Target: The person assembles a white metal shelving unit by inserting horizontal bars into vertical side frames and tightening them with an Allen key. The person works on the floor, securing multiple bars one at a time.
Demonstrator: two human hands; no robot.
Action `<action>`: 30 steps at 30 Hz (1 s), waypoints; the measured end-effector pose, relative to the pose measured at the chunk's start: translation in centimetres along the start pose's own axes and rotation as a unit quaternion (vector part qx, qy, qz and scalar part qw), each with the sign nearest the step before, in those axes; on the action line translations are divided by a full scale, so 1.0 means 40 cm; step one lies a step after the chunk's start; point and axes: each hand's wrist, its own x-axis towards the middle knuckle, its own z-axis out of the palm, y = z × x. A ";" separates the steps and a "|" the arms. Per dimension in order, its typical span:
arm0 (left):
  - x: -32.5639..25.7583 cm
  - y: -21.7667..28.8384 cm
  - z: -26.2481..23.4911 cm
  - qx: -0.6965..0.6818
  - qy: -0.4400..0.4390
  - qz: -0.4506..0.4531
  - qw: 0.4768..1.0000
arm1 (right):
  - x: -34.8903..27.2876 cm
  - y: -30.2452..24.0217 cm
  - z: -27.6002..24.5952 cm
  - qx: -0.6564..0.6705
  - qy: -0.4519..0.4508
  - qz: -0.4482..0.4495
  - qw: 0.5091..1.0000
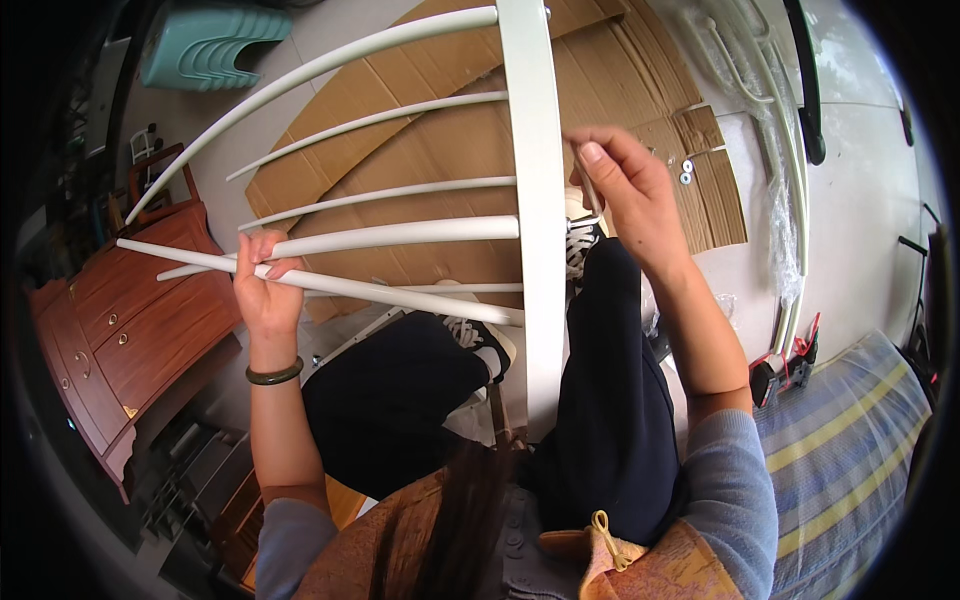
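A white board (540, 150) stands upright in front of me, with several white tubes (400, 234) running from its left side. My left hand (268, 285) is closed round the free end of a white tube, where a second tube crosses it at a slant. On the board's other side, my right hand (635, 190) pinches a thin hex key (588, 183) between thumb and fingers. The key's short bent end reaches toward the board's right face. Whether it sits in a bolt there, I cannot tell.
Flattened cardboard (630, 75) covers the floor beneath, with two small washers (686, 171) on it. Plastic-wrapped white tubes (775, 170) lie at the right. A reddish wooden cabinet (140, 320) stands left, teal stools (210, 45) far left, a striped cushion (840, 470) near right.
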 end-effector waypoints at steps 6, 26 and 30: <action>-0.004 0.010 -0.017 0.021 0.001 0.012 1.000 | -0.125 0.056 -0.012 -0.003 -0.001 0.024 1.000; -0.011 -0.005 0.006 0.046 0.011 0.067 0.997 | -0.171 -0.106 0.038 0.138 -0.028 0.219 0.966; -0.010 -0.006 0.005 0.037 -0.001 0.058 0.998 | -0.197 -0.061 0.045 0.062 0.006 0.040 0.997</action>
